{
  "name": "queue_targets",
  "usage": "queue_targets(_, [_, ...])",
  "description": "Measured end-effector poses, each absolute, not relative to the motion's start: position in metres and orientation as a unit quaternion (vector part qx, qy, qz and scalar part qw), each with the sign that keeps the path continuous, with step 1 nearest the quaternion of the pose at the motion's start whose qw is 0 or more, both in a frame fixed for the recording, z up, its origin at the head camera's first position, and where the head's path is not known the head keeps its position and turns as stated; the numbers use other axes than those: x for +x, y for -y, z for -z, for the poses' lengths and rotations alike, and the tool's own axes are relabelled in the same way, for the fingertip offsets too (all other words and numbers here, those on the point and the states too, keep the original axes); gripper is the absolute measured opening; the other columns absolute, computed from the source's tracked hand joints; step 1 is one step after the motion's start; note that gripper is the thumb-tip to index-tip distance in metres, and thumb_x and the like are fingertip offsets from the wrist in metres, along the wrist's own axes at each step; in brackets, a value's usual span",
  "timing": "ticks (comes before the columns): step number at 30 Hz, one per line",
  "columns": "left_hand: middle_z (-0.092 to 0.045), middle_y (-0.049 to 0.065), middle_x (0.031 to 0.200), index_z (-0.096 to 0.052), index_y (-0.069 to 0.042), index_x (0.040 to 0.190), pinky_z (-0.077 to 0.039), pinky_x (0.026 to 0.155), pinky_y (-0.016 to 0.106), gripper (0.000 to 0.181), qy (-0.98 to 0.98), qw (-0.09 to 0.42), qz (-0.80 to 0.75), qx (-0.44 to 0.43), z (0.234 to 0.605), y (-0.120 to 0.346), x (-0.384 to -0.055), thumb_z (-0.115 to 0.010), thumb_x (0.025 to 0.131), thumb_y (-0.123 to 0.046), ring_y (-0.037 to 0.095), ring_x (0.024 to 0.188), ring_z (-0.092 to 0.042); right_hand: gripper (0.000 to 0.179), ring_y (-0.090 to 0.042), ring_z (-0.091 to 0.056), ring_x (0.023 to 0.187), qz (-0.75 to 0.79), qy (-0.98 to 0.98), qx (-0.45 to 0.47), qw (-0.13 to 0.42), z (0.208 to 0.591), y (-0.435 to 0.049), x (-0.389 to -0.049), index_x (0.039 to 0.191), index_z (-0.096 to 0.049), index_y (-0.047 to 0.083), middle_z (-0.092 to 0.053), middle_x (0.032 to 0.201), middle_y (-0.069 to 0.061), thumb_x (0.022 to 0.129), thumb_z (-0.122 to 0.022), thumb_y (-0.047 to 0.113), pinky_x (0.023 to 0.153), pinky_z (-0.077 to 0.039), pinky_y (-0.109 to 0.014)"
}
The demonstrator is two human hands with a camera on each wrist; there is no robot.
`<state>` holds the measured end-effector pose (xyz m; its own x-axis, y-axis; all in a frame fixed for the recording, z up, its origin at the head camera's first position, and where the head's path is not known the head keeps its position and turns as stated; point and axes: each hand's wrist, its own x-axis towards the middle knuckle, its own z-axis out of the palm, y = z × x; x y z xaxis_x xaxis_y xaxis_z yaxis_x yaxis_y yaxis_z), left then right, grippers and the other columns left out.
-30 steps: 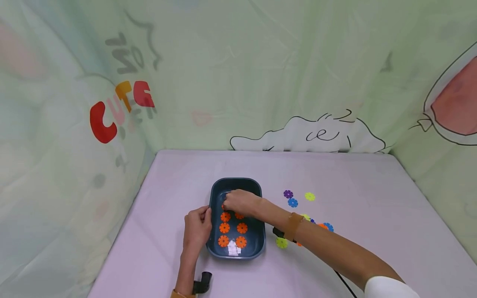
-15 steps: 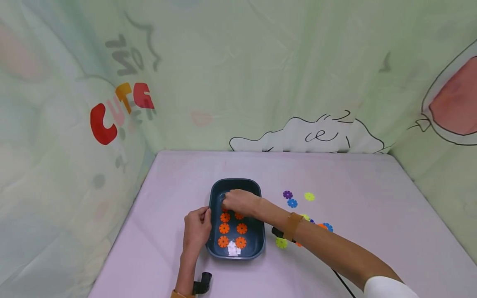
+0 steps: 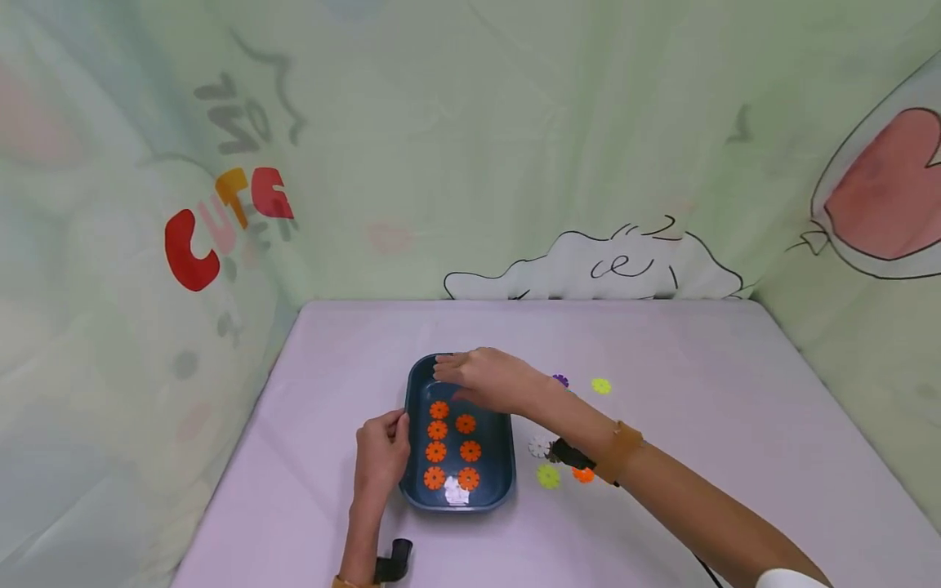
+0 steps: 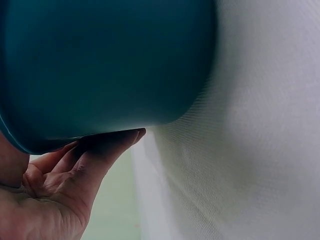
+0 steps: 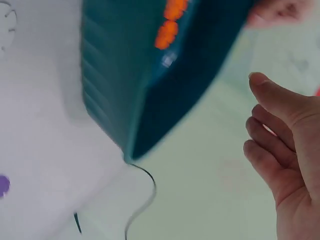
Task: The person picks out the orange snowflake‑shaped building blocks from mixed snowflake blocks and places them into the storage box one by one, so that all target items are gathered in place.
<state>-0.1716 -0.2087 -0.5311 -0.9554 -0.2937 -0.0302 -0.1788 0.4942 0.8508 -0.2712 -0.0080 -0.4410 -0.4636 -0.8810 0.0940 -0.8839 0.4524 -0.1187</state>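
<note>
A dark blue rectangular tray (image 3: pixel 488 482) stands on the table with several orange notched discs lying flat inside in two columns. At the far end of the left column is one such disc (image 3: pixel 439 410). My left hand (image 3: pixel 382 453) grips the tray's left rim; in the left wrist view its fingers (image 4: pixel 92 162) lie along the outside of the wall. Over the far right part of the tray is my right hand (image 3: pixel 500 380), fingers extended and holding nothing. The right wrist view shows that hand (image 5: pixel 290 135) apart from the tray, its fingers slightly bent.
Loose discs lie right of the tray: white (image 3: pixel 539 446), yellow-green (image 3: pixel 548 476), orange (image 3: pixel 583 474), purple (image 3: pixel 561 380) and yellow (image 3: pixel 601 385). My right forearm hides part of that area. Printed cloth (image 3: pixel 367 163) hangs behind the table.
My right hand has let go of an orange disc in the left column, risen off the tray floor and straightened its fingers. The left hand keeps its grip on the rim.
</note>
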Motion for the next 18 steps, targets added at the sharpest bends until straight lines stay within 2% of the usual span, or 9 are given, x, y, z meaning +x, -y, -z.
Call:
queue_targets(5, [-0.070, 0.011, 0.078, -0.068, 0.009, 0.137, -0.047, 0.054, 0.018, 0.034, 0.864, 0.059, 0.481, 0.136, 0.530, 0.207, -0.172, -0.061, 0.110, -0.011, 0.017, 0.065, -0.056, 0.052, -0.033, -0.068, 0.130, -0.126, 0.850, 0.504, 0.085, 0.421, -0.022, -0.257, 0.140, -0.071, 0.001, -0.066, 0.147, -0.015, 0.092, -0.087, 0.013, 0.102, -0.058, -0.040])
queue_targets(8, [-0.072, 0.011, 0.080, -0.069, 0.010, 0.136, -0.048, 0.054, 0.018, 0.033, 0.866, 0.062, 0.478, 0.133, 0.530, 0.207, -0.171, -0.061, 0.110, -0.011, 0.016, 0.065, -0.057, 0.056, -0.035, -0.067, 0.131, -0.145, 0.853, 0.488, 0.110, 0.414, -0.038, -0.249, 0.142, -0.069, 0.001, -0.065, 0.149, -0.017, 0.090, -0.088, 0.012, 0.102, -0.058, -0.041])
queue_targets(14, [-0.074, 0.013, 0.082, -0.069, 0.010, 0.136, -0.047, 0.053, 0.018, 0.034, 0.864, 0.061, 0.483, 0.130, 0.531, 0.207, -0.169, -0.060, 0.111, -0.011, 0.017, 0.064, -0.057, 0.067, -0.037, -0.062, 0.137, -0.173, 0.872, 0.444, 0.110, 0.405, -0.069, -0.236, 0.148, -0.063, 0.000, -0.059, 0.154, -0.018, 0.088, -0.090, 0.011, 0.106, -0.055, -0.045])
queue_targets(18, [-0.074, 0.013, 0.081, -0.068, 0.011, 0.136, -0.047, 0.053, 0.019, 0.034, 0.861, 0.060, 0.488, 0.127, 0.529, 0.207, -0.168, -0.060, 0.111, -0.010, 0.017, 0.064, -0.058, 0.077, -0.040, -0.059, 0.140, -0.195, 0.878, 0.425, 0.104, 0.400, -0.090, -0.228, 0.152, -0.060, 0.000, -0.056, 0.158, -0.018, 0.084, -0.093, 0.014, 0.102, -0.058, -0.044])
